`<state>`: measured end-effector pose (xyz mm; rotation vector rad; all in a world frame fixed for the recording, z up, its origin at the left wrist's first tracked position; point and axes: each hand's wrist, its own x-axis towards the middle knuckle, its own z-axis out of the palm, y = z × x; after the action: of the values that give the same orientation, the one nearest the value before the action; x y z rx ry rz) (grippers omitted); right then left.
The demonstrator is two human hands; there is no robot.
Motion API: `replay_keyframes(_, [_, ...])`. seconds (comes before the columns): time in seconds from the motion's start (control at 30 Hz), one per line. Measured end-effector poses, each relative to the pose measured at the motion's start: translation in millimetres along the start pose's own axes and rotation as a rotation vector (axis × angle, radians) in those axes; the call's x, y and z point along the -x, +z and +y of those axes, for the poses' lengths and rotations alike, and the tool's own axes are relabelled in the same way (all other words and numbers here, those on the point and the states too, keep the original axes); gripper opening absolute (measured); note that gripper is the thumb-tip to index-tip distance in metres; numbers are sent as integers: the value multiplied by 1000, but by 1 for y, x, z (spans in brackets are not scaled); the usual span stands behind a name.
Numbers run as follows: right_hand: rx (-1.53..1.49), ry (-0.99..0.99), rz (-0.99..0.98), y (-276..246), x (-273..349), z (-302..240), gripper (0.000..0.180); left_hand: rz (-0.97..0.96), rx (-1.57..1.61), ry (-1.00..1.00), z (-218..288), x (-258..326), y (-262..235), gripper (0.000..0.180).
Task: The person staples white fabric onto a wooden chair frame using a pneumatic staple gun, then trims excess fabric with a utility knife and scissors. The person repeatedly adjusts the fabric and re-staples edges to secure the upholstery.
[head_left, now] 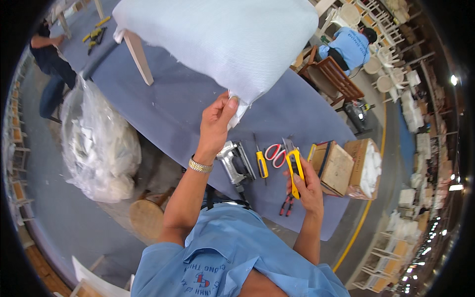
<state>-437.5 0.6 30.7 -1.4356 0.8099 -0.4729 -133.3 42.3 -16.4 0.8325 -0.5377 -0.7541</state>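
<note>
A pale blue fabric-covered chair seat [217, 39] with bare wooden legs stands on the cloth-covered table [163, 106]. My left hand [220, 116] pinches the loose fabric at the seat's near corner, thumb on top. In my right hand [308, 185] is a yellow and black utility knife [295, 171], its blade end pointing away from me, apart from the fabric. Between my hands lie a silver staple gun [232, 162], a yellow screwdriver [261, 163] and scissors with red and white handles [275, 155]. Red-handled pliers [287, 204] rest below the knife.
Two boxes [336, 166] stand at the table's right end, one with white material inside. A large clear plastic bag [99, 143] and a round wooden stool [147, 218] are at the left. One person [349, 47] works at the back right, another [52, 64] at the far left.
</note>
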Motion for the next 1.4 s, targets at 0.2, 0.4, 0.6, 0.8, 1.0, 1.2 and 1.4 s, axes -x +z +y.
replay_keyframes(0.2, [834,-389,-39,67,-28,-119,47,38,-164,147,-3,-2,-1,35])
replay_keyframes(0.4, [1195,-740,71,118,-43,-155,43,-102,-108,123,0,-13,-11,36])
replay_keyframes(0.6, [1504,-842,11,142,-60,-147,49,-100,-48,188,-3,-11,-13,32])
replay_keyframes(0.8, [1608,-803,17,141,-67,-132,56,-117,-71,158,-4,-11,-12,32])
replay_keyframes(1.0, [1618,-844,-2,140,-75,-128,61,-122,-47,164,-11,-15,-14,32])
replay_keyframes(1.2, [1740,-847,58,140,-73,-124,65,-123,-72,183,-9,-12,-13,33])
replay_keyframes(1.4, [1821,-787,54,141,-71,-130,66,-130,-38,156,-7,-14,-15,34])
